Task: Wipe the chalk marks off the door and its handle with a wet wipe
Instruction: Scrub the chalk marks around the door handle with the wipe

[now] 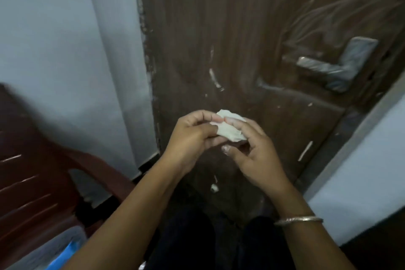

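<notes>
A dark brown wooden door (230, 39) fills the centre and right of the view, streaked with pale chalk marks (333, 17) above its metal lever handle (328, 68). More short chalk strokes (215, 80) lie lower on the panel. In front of the door both my hands hold a crumpled white wet wipe (228, 132). My left hand (192, 136) pinches its left edge with curled fingers. My right hand (249, 151), with a silver bangle on the wrist, grips its right side. Neither hand touches the door.
A pale blue-grey wall (65, 50) stands left of the door frame. A dark red plastic chair (32, 171) sits at the lower left, with a blue-and-grey packet (65, 252) on it. Another pale wall (361, 182) rises at the right.
</notes>
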{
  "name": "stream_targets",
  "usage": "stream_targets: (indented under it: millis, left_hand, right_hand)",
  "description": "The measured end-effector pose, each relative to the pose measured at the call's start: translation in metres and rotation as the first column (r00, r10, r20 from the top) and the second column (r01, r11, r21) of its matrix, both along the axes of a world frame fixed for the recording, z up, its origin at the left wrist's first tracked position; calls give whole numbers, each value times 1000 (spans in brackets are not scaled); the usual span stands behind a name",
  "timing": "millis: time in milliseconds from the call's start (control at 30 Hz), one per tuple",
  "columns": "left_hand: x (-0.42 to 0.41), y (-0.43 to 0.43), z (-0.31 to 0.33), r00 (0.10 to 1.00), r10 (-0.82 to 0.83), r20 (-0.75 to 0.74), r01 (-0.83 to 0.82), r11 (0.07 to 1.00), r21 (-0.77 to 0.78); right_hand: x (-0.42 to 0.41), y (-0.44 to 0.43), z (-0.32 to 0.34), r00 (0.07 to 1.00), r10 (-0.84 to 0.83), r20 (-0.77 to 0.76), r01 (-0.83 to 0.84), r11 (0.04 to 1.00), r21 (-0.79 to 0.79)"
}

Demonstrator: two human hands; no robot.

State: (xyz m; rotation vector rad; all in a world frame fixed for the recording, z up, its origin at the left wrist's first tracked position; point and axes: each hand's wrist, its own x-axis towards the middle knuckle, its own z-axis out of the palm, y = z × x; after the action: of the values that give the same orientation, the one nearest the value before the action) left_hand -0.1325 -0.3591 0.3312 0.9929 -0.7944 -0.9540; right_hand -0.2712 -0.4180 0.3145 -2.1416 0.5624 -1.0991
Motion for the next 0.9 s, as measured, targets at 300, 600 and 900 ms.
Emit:
stream_targets:
  millis: [300, 600, 900]
  left_hand:
    - [-65, -75, 69, 919, -254, 300, 279, 960, -40]
    - [-82, -143, 96, 741, 40, 670, 123, 973, -194]
    - [-73, -190, 92, 461, 209, 862, 5, 971, -239]
  right_hand:
    - [-78, -61, 62, 898, -362, 252, 385, 922, -46]
    - [-123, -122, 116, 626, -713, 315, 769, 499, -399]
    - [-103, -173, 146, 462, -886, -30, 597, 336, -728]
